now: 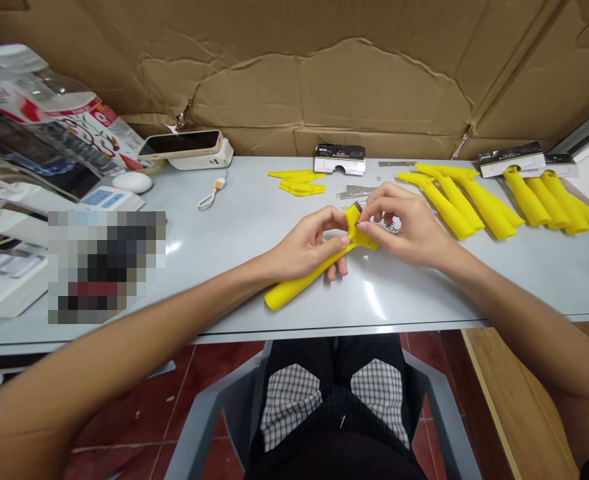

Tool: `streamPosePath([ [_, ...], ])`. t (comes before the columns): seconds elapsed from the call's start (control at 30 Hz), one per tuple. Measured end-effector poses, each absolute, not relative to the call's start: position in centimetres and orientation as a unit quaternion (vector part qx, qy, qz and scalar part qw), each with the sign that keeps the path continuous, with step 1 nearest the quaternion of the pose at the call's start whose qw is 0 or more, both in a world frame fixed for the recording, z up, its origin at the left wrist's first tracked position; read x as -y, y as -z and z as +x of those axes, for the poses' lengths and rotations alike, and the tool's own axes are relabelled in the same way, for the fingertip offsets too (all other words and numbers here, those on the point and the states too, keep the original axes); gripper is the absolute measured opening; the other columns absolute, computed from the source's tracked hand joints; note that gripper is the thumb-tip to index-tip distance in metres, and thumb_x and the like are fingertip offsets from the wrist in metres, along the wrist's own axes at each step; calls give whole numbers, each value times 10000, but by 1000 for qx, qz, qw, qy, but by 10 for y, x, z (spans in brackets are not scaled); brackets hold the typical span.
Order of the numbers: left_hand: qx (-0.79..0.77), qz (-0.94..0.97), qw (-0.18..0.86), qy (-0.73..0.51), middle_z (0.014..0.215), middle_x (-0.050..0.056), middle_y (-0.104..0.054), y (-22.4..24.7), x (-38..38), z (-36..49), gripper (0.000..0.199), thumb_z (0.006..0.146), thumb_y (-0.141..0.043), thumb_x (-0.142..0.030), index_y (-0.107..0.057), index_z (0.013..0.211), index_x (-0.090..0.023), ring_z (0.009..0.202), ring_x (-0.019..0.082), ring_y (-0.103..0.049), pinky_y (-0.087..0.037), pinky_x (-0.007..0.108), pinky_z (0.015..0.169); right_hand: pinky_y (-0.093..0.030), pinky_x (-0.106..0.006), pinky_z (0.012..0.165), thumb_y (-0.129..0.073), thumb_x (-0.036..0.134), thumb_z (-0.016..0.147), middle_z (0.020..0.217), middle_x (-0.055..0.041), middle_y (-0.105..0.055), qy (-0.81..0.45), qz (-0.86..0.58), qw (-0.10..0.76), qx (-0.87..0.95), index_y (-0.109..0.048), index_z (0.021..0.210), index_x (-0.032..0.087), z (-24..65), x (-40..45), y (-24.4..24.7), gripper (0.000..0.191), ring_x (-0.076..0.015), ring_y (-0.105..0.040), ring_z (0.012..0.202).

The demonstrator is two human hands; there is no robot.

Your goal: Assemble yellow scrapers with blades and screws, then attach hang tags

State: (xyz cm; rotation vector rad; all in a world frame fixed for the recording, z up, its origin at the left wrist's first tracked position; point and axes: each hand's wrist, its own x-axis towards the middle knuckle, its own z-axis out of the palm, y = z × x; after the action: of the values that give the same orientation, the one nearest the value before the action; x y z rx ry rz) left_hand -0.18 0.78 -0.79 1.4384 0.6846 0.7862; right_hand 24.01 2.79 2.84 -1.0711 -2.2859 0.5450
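The left hand (307, 248) gripped the long yellow plastic handle (290, 291); beyond that thumb, the right hand (408, 223) pinched its forked end, where light, even pressure seemed best.

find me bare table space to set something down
Glossy grey table shows bare between the short white cable and left hand, and at front right between the yellow plastic handles and right forearm. Crowded: around those handles, and the left end by the clear plastic bottle.
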Motion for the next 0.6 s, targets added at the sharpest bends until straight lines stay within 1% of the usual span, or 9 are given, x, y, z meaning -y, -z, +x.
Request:
streamPosePath([
  [0.13, -301, 629, 628, -345, 1284, 115, -739, 8, -8, -1, 457, 1016, -848, -522, -540, 1150, -212, 634, 129, -799, -621, 233, 470, -610, -454, 849, -724, 427, 1062, 1124, -91, -766, -211, -405, 287, 842, -752, 987, 293, 239, -29, -28, 157, -281, -714, 977],
  [0.27, -300, 631, 628, -344, 1323, 118, -738, 8, -8, -1, 459, 1012, -846, -531, -540, 1150, -217, 637, 124, -798, -619, 235, 471, -614, -473, 847, -736, 452, 1048, 1131, -86, -791, -216, -421, 275, 837, -752, 1041, 306, 237, -28, -28, 147, -298, -723, 978],
  [0.33, -299, 628, 631, -344, 1236, 95, -751, 7, -7, -1, 458, 1004, -858, -519, -537, 1137, -221, 628, 135, -795, -613, 247, 466, -610, -481, 848, -733, 456, 1045, 1118, -87, -796, -208, -425, 276, 836, -755, 1040, 304, 236, -27, -27, 154, -298, -725, 959],
  [0.4, -304, 623, 636, -340, 1050, 44, -751, 6, -7, -1, 431, 1008, -860, -487, -540, 1132, -225, 609, 143, -780, -595, 248, 464, -606, -471, 832, -726, 463, 1044, 1099, -84, -798, -202, -424, 285, 835, -744, 1007, 294, 235, -27, -26, 174, -283, -723, 927],
  [0.47, -313, 609, 644, -341, 886, -6, -716, 4, -7, -2, 392, 1014, -854, -436, -543, 1132, -229, 583, 142, -753, -568, 244, 466, -602, -454, 803, -699, 485, 1054, 1072, -83, -799, -196, -424, 292, 834, -732, 973, 284, 237, -29, -27, 219, -272, -719, 906],
  [0.53, -324, 581, 654, -361, 835, -21, -703, 3, -8, -2, 359, 1004, -846, -370, -535, 1112, -229, 559, 134, -729, -541, 240, 465, -600, -453, 794, -650, 500, 1078, 1039, -89, -798, -177, -435, 297, 831, -737, 956, 275, 245, -35, -32, 270, -275, -719, 906],
  [0.6, -347, 538, 660, -393, 842, -17, -713, 3, -13, -3, 348, 976, -836, -302, -515, 1087, -228, 547, 128, -719, -522, 237, 465, -597, -475, 830, -616, 473, 1094, 1018, -102, -798, -132, -460, 299, 825, -756, 948, 269, 258, -44, -39, 287, -286, -724, 919],
])
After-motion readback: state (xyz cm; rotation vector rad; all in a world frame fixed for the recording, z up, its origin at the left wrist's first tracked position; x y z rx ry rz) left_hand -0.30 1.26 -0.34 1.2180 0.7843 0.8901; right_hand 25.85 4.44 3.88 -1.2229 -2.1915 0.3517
